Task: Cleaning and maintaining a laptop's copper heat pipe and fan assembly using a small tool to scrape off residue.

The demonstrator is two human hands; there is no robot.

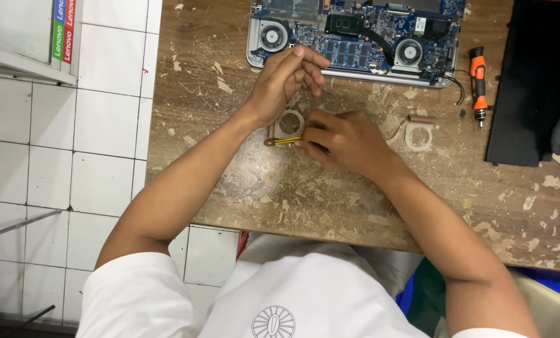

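Your left hand rests curled on the upper edge of the small beige fan housing — a flat ring-shaped part lying on the worn wooden surface, just below the opened laptop. Your right hand pinches a thin yellow-banded tool, its long axis running left–right across the housing's lower edge; the tip, probably touching, is partly hidden.

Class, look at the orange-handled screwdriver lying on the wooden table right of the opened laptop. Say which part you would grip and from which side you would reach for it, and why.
Grip the orange screwdriver by its thick orange and black handle, the widest part, which lies toward the far end. It lies flat on the table, tip pointing toward the person. Probably come from above, fingers on its left and right flanks: the laptop sits close on its left and a black panel on its right, so sideways approaches look cramped.
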